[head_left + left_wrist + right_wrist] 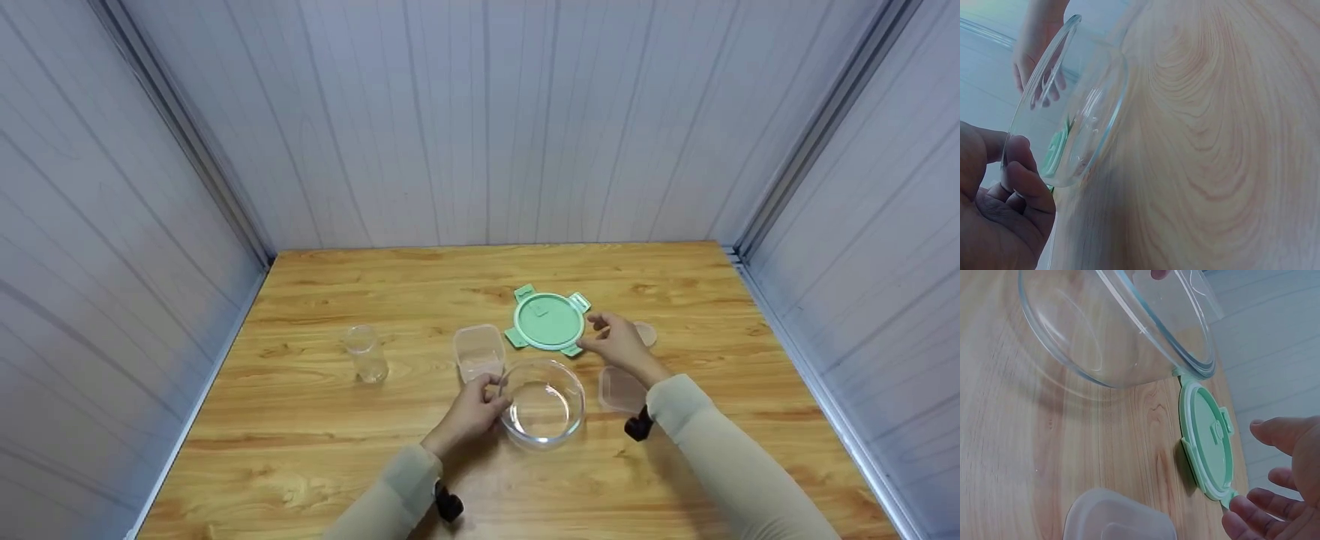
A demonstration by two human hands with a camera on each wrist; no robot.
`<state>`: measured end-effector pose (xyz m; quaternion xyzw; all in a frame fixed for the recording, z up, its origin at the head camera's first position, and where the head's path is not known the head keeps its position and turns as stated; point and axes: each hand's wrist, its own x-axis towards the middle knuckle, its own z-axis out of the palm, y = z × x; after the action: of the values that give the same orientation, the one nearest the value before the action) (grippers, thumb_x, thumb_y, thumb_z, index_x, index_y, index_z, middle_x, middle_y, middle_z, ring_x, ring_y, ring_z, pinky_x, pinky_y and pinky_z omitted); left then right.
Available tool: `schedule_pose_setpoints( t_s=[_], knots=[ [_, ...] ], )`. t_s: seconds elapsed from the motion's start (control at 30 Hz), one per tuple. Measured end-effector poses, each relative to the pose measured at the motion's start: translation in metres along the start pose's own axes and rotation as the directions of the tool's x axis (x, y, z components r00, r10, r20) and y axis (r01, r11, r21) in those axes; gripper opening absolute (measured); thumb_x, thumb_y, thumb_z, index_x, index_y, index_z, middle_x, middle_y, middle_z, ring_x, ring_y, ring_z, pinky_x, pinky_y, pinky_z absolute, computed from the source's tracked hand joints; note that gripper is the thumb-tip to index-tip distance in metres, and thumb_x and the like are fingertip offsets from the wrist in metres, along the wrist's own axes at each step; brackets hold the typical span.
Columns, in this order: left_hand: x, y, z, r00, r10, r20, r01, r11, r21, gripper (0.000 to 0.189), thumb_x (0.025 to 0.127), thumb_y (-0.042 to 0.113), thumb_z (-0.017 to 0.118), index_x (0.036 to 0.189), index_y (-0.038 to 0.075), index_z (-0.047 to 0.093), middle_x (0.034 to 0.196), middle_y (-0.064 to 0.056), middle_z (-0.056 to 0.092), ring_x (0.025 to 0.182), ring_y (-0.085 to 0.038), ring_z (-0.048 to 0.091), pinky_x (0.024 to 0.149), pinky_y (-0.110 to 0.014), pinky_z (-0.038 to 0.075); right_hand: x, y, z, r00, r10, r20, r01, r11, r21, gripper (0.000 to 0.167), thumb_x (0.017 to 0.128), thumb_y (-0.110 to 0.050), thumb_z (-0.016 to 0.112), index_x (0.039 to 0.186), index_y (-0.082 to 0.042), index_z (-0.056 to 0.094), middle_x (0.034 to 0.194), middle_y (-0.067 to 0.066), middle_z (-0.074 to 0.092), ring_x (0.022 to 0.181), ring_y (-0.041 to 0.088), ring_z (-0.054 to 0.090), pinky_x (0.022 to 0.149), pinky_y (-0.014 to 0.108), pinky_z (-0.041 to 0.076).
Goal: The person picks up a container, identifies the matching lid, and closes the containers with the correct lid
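Wood-grain table (300, 450) underneath. Glass bowl (541, 439) sits mouth-up near centre; left hand (469, 409) pinches its left rim between thumb and fingers. Green lid (551, 321) lies flat beyond, clips splayed. Right hand (621, 346) at its right edge, thumb and fingers apart; cannot tell whether they touch. Translucent container (480, 346) left of lid, clear jar (367, 354) farther left. Flat cover (618, 390) right of bowl. Small disc (647, 334) beside right hand.
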<state>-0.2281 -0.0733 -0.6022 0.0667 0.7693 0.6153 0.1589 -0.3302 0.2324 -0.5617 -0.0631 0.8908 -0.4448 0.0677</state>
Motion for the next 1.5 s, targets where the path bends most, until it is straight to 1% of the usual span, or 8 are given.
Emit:
schedule_pose_setpoints(
  t_s=[0.3,0.63,0.83,1.0,1.1,1.2,1.37,1.5],
  knots=[
    [0.0,-0.001,0.001,0.999,-0.028,-0.019,0.028,0.999,-0.019,0.029,0.107,0.01,0.063,0.131,-0.005,0.058,0.066,0.005,0.055,0.053,-0.008,0.052,0.049,-0.019,0.042,0.005,0.008,0.008,1.0,0.012,-0.002,-0.012,1.0,0.009,0.063,0.097,-0.012,0.081,0.15,0.009,0.053,0.14,0.033,0.057,0.12,0.044,0.062,0.099,0.05,0.058],
    [-0.001,0.0,0.0,1.0,-0.012,-0.019,0.013,0.999,0.042,0.032,0.107,0.012,0.065,0.133,-0.004,0.058,0.068,0.005,0.055,0.056,-0.008,0.052,0.051,-0.019,0.043,0.013,0.015,0.017,0.999,0.032,0.029,-0.03,0.998,-0.052,0.068,0.093,-0.015,0.085,0.146,0.012,0.053,0.133,0.03,0.061,0.123,0.044,0.061,0.104,0.054,0.055],
    [0.0,0.001,0.001,1.0,-0.005,-0.015,0.005,1.0,0.021,0.031,0.106,0.008,0.064,0.133,-0.007,0.056,0.068,0.005,0.055,0.054,-0.007,0.051,0.05,-0.018,0.042,0.017,0.02,0.02,0.996,0.066,0.058,-0.062,0.996,-0.066,0.071,0.093,-0.019,0.087,0.148,0.011,0.053,0.135,0.029,0.063,0.128,0.043,0.06,0.111,0.056,0.052],
    [-0.001,0.001,0.002,1.0,-0.027,-0.015,0.027,1.0,-0.001,0.031,0.107,0.009,0.064,0.133,-0.006,0.057,0.068,0.004,0.054,0.053,-0.007,0.05,0.048,-0.019,0.041,0.019,0.021,0.022,0.995,0.069,0.074,-0.065,0.997,-0.05,0.067,0.094,-0.019,0.086,0.145,0.01,0.055,0.127,0.024,0.063,0.116,0.034,0.06,0.101,0.047,0.053],
    [-0.001,0.0,0.002,1.0,-0.024,-0.015,0.024,1.0,-0.003,0.03,0.107,0.009,0.065,0.132,-0.005,0.057,0.068,0.004,0.055,0.053,-0.007,0.05,0.048,-0.018,0.041,0.021,0.021,0.023,0.996,0.057,0.068,-0.053,0.997,-0.059,0.058,0.093,-0.019,0.087,0.135,0.009,0.059,0.113,0.017,0.061,0.101,0.026,0.055,0.088,0.038,0.049],
    [0.0,0.0,0.001,1.0,-0.019,-0.016,0.02,1.0,0.008,0.03,0.106,0.01,0.065,0.131,-0.005,0.057,0.068,0.005,0.055,0.053,-0.008,0.051,0.048,-0.018,0.041,0.022,0.02,0.024,0.997,0.053,0.063,-0.048,0.996,-0.081,0.052,0.093,-0.022,0.088,0.124,0.007,0.059,0.104,0.011,0.056,0.094,0.023,0.05,0.082,0.034,0.043],
    [0.0,0.001,0.0,1.0,-0.021,-0.017,0.022,1.0,0.019,0.031,0.106,0.011,0.067,0.131,-0.005,0.057,0.066,0.005,0.054,0.053,-0.008,0.05,0.048,-0.019,0.041,0.024,0.016,0.026,0.996,0.059,0.073,-0.051,0.993,-0.109,0.055,0.092,-0.026,0.089,0.123,0.009,0.059,0.107,0.015,0.061,0.096,0.026,0.053,0.084,0.039,0.046],
    [-0.001,0.002,0.0,0.999,-0.029,-0.013,0.029,1.0,0.007,0.031,0.107,0.011,0.066,0.132,-0.005,0.057,0.066,0.004,0.054,0.053,-0.009,0.05,0.048,-0.019,0.041,0.026,0.015,0.028,0.995,0.069,0.073,-0.059,0.99,-0.125,0.06,0.091,-0.024,0.09,0.129,0.01,0.059,0.119,0.025,0.067,0.106,0.033,0.062,0.095,0.049,0.054]
  ],
)
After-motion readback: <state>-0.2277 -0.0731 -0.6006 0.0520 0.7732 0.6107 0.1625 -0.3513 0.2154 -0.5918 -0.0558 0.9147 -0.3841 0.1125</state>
